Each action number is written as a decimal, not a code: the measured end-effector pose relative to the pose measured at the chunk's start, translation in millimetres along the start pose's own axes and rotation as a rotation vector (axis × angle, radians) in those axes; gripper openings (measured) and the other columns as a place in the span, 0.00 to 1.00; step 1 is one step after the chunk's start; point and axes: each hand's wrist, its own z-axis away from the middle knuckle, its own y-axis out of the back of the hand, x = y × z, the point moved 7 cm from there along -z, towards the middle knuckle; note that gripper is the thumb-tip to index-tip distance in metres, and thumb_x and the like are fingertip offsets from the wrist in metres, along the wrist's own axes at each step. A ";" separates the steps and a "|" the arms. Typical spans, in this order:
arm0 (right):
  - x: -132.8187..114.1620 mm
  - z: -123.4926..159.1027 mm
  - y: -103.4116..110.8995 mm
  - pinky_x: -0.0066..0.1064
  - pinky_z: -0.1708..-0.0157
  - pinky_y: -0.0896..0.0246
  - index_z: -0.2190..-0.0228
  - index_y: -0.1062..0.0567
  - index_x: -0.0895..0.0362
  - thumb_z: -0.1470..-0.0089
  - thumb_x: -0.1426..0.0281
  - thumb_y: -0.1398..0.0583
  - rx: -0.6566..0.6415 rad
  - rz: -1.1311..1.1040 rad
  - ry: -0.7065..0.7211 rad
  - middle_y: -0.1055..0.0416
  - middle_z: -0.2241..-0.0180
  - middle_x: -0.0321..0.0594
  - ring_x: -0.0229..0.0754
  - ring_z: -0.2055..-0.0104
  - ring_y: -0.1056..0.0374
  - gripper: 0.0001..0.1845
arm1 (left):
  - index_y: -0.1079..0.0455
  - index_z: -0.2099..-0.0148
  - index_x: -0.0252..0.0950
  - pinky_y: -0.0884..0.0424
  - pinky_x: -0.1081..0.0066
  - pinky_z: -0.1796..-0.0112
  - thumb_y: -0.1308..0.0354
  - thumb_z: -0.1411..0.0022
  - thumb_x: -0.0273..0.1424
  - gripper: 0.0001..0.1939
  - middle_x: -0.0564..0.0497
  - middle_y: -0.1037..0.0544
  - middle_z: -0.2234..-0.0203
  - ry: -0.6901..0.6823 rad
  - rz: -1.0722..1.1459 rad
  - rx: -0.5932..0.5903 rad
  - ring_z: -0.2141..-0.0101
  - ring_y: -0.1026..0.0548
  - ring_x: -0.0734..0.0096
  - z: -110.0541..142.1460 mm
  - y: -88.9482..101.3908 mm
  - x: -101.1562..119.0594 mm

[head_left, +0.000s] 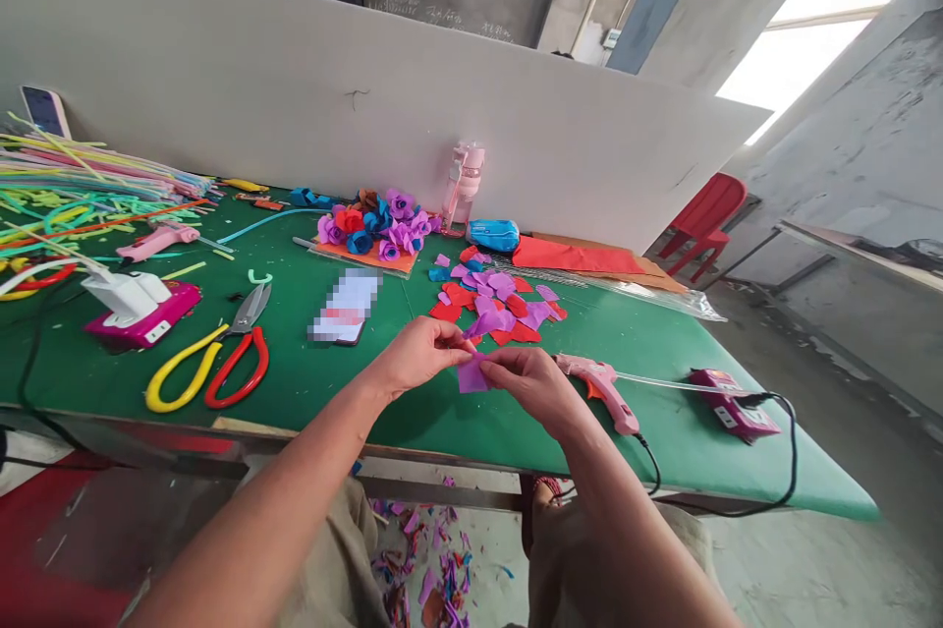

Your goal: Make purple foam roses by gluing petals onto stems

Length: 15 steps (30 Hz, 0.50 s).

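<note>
Between both hands, over the front of the green table, is a small purple paper-like petal (472, 376). My left hand (421, 353) pinches its upper left part, fingers closed. From the other side my right hand (528, 379) holds it with thumb and fingers pressed together. Just beyond lies a loose pile of cut petals (501, 292) in purple, red and blue. A pink glue gun (605, 390) rests to the right of my right hand. Finished-looking purple, blue and red flowers (383, 225) are heaped on an orange sheet farther back.
Scissors (247, 314) with yellow and red handles and a phone (343, 306) lie left. Farther left are a power strip (143, 314), another glue gun (158, 240) and coloured sticks (95, 166). A pink bottle (464, 186) stands behind; a corded power strip (733, 404) sits right.
</note>
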 end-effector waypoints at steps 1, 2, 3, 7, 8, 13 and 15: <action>1.6 -0.2 1.1 0.27 0.77 0.53 0.76 0.23 0.60 0.53 0.63 0.43 0.007 0.014 0.002 0.34 0.80 0.34 0.34 0.77 0.44 0.14 | 0.24 0.73 0.34 0.34 0.71 0.67 0.38 0.53 0.31 0.05 0.50 0.23 0.78 0.000 -0.006 -0.001 0.72 0.28 0.69 0.0 0.4 0.3; 3.1 -0.4 2.3 0.26 0.77 0.53 0.76 0.23 0.60 0.52 0.63 0.43 0.012 0.025 0.005 0.34 0.80 0.34 0.34 0.77 0.44 0.14 | 0.25 0.73 0.34 0.34 0.71 0.67 0.38 0.53 0.31 0.06 0.51 0.24 0.78 0.000 -0.011 0.000 0.72 0.28 0.70 0.0 1.0 0.7; 4.5 -0.6 3.8 0.26 0.77 0.53 0.76 0.23 0.60 0.52 0.63 0.43 0.018 0.031 0.009 0.34 0.80 0.34 0.34 0.77 0.44 0.14 | 0.25 0.73 0.34 0.35 0.71 0.67 0.38 0.53 0.32 0.06 0.51 0.24 0.78 0.002 -0.015 0.003 0.72 0.28 0.70 0.0 2.1 1.2; 7.8 -0.8 11.5 0.26 0.77 0.52 0.76 0.24 0.60 0.51 0.64 0.44 0.063 0.036 0.025 0.35 0.80 0.33 0.34 0.77 0.44 0.14 | 0.26 0.74 0.34 0.36 0.73 0.69 0.37 0.55 0.33 0.07 0.52 0.25 0.78 0.021 -0.010 0.066 0.73 0.30 0.72 -0.2 11.3 2.9; 7.8 -0.6 12.9 0.26 0.78 0.53 0.76 0.24 0.60 0.51 0.64 0.44 0.074 0.039 0.024 0.36 0.80 0.33 0.34 0.77 0.45 0.13 | 0.27 0.74 0.34 0.37 0.74 0.71 0.37 0.55 0.34 0.08 0.53 0.25 0.79 0.031 -0.009 0.093 0.74 0.31 0.73 -0.3 14.0 2.7; -1.5 2.1 8.7 0.25 0.79 0.55 0.76 0.24 0.60 0.51 0.65 0.44 0.060 0.090 0.053 0.39 0.82 0.32 0.32 0.79 0.48 0.14 | 0.27 0.75 0.33 0.45 0.75 0.77 0.37 0.55 0.42 0.15 0.54 0.28 0.81 0.110 0.003 0.097 0.80 0.37 0.78 -0.8 8.6 -1.5; -5.3 3.3 5.4 0.25 0.80 0.56 0.75 0.23 0.61 0.51 0.64 0.45 0.047 0.112 0.058 0.40 0.83 0.32 0.32 0.79 0.49 0.15 | 0.28 0.75 0.33 0.46 0.75 0.78 0.36 0.57 0.43 0.16 0.55 0.30 0.83 0.128 0.026 0.073 0.81 0.39 0.79 -0.4 1.6 -2.2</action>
